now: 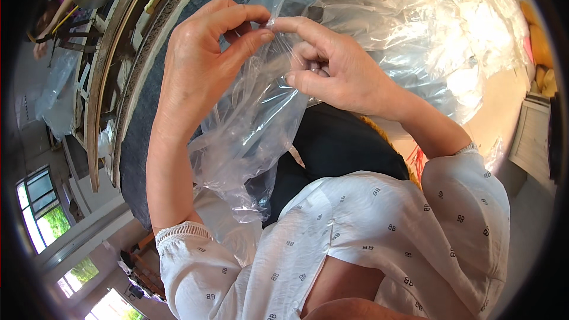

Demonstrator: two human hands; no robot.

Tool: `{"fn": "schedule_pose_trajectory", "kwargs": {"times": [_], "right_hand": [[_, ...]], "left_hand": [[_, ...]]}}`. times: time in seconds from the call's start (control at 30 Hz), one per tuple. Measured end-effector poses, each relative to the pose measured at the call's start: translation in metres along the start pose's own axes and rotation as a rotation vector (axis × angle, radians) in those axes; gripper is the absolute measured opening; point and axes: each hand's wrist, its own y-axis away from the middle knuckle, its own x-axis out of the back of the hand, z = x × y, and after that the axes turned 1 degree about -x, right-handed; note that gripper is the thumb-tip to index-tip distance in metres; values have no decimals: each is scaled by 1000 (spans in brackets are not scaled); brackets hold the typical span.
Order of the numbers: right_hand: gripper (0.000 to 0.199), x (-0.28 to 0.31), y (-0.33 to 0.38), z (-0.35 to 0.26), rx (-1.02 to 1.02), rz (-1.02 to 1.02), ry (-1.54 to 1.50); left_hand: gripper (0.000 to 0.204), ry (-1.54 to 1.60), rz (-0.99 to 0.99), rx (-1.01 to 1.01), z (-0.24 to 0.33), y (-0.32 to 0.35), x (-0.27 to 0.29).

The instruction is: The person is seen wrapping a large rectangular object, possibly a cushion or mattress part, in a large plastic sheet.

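A crumpled sheet of clear plastic film [255, 124] hangs between my hands and falls across my lap in loose folds. My left hand [204, 53] pinches its upper part between thumb and fingertips. Beside that pinch, my right hand [338, 68] has its index finger stretched to the same spot, its tip meeting the left fingertips. The other right fingers are curled, with a fold of the film running by the thumb. Whether the film is a bag or a single layer, I cannot tell.
A large heap of clear plastic [409, 29] lies far right in bright light. The dark tabletop [198, 9] is behind my left hand, with a wooden frame [101, 83] along its left. Another person's arm [53, 24] shows at the upper left. Yellow objects [542, 47] stand at the right edge.
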Motion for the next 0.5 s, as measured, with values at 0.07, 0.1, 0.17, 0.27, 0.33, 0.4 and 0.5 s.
{"fn": "schedule_pose_trajectory", "kwargs": {"times": [0.07, 0.1, 0.17, 0.27, 0.33, 0.4, 0.5], "right_hand": [[54, 3, 2, 0, -54, -42, -23], [54, 3, 3, 0, -55, -39, -18], [57, 3, 4, 1, -167, -87, -531], [45, 31, -12, -15, -318, -409, -438], [33, 42, -27, -20, -117, -281, -50], [24, 50, -41, -35, 102, -146, 333], [19, 40, -59, -56, 797, -30, 965]], "left_hand": [[18, 24, -33, 3, -6, 0, -3], [18, 29, -33, -1, -9, 0, -6], [21, 149, 136, -144, -17, 3, -19], [15, 261, 302, -179, -30, 19, -36], [10, 634, 410, -150, -30, 29, -49], [11, 715, 477, -126, -23, 41, -55], [12, 770, 575, -104, -15, 58, -50]]}}
